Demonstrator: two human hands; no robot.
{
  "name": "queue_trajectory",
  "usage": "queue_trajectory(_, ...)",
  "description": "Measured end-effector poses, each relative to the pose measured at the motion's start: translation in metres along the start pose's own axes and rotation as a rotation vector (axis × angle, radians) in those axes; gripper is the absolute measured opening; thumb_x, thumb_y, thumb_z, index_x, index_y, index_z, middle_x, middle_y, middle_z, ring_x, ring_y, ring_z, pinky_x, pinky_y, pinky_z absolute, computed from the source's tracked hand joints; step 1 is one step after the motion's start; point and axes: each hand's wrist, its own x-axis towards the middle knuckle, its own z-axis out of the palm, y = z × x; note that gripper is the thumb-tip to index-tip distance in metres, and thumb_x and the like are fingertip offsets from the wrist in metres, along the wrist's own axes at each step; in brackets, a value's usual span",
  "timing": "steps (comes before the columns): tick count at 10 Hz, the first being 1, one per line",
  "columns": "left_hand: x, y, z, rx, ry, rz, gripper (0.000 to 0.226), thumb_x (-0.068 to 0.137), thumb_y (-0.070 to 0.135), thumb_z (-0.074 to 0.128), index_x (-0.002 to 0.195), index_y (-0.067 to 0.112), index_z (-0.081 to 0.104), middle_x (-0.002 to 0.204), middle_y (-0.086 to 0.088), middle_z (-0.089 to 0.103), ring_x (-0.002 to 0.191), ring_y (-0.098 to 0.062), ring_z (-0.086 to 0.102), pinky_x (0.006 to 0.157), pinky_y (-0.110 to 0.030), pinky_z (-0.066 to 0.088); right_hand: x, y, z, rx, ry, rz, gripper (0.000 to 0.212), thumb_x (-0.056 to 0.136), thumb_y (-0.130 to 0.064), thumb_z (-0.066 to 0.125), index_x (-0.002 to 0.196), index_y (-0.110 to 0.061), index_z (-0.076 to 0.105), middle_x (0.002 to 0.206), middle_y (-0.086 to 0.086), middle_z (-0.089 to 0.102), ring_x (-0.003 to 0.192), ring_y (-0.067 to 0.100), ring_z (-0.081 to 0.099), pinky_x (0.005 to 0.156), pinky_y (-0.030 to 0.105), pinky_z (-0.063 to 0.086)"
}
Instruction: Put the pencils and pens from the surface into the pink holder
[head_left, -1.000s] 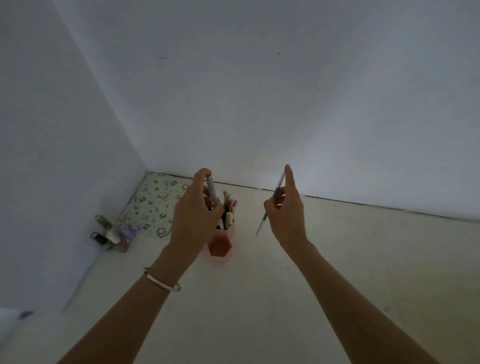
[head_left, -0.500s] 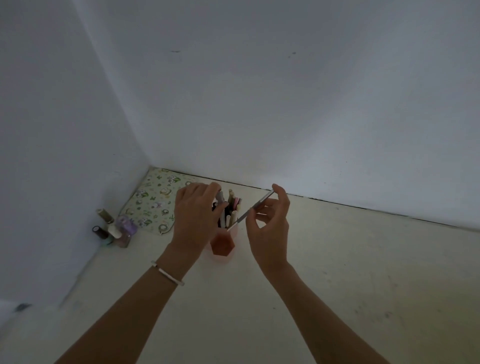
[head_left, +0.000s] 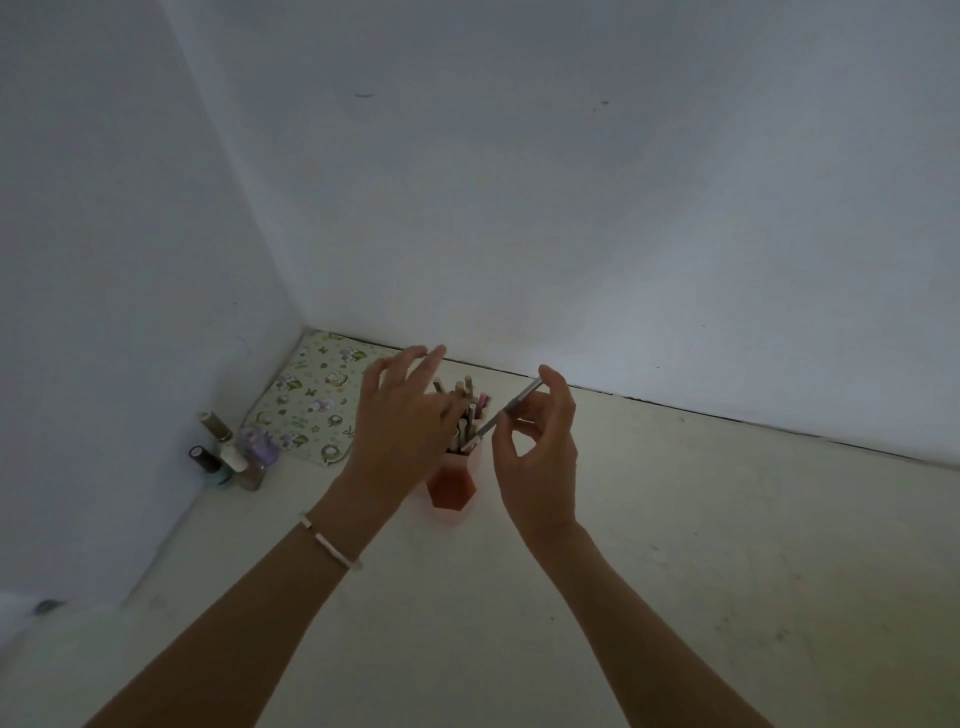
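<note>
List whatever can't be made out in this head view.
- Left side of the pink hexagonal plastic holder: behind the open left hand.
- Lower tip of the slim grey pen pinched by the right hand: lost among the other pens.
- Small nail polish bottles: labels too small and dim.

Two plain white walls meet in a dim corner above a pale, scuffed floor.

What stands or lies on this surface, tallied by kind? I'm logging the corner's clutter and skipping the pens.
Pink holder: 1
Small bottles by the left wall: about 4, tightly clustered, so the count is unsure
Floral patterned mat in the corner: 1
Total: about 6
</note>
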Motion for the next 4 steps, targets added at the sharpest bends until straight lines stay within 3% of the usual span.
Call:
queue_trajectory(1, 0.004, -0.004, -0.010, -0.165, 0.129, -0.162, 0.034, 0.094, 0.030, 0.045, 0.090, 0.017, 0.076, 0.125, -0.005, 0.065, 0.120, -0.026, 0.054, 0.098, -0.041, 0.035, -0.002, 0.002, 0.004, -0.078, -0.053, -0.084, 0.066, 0.087, 0.000, 0.063, 0.137, -0.027, 0.030, 0.099, -0.020, 0.057, 0.087, -0.002, 0.063, 0.083, 0.012, 0.051)
queue_trajectory(2, 0.007, -0.007, -0.015, -0.224, 0.169, -0.225, 0.036, 0.096, 0.029, 0.039, 0.099, 0.016, 0.073, 0.123, -0.003, 0.064, 0.120, -0.024, 0.053, 0.098, -0.041, 0.037, -0.003, 0.005, 0.006, -0.202, -0.095, -0.175, 0.057, 0.087, 0.000, 0.064, 0.133, -0.021, 0.038, 0.101, 0.001, 0.065, 0.088, 0.010, 0.064, 0.082, 0.020, 0.053)
queue_trajectory(3, 0.005, -0.006, -0.016, -0.281, 0.172, -0.238, 0.039, 0.097, 0.029, 0.037, 0.105, 0.014, 0.072, 0.121, -0.003, 0.065, 0.117, -0.024, 0.054, 0.097, -0.039, 0.039, -0.006, 0.016, 0.007, -0.445, -0.135, -0.365, 0.044, 0.081, 0.003, 0.067, 0.122, -0.011, 0.064, 0.116, 0.013, 0.063, 0.103, 0.024, 0.061, 0.088, 0.039, 0.052)
queue_trajectory(4, 0.003, -0.006, -0.016, -0.356, 0.174, -0.282, 0.039, 0.097, 0.028, 0.036, 0.113, 0.013, 0.068, 0.124, -0.003, 0.063, 0.119, -0.024, 0.053, 0.099, -0.039, 0.037, -0.010, 0.018, 0.004, -0.505, -0.191, -0.343, 0.067, 0.073, 0.013, 0.054, 0.133, -0.016, 0.058, 0.138, 0.018, 0.048, 0.114, 0.027, 0.055, 0.100, 0.038, 0.040)
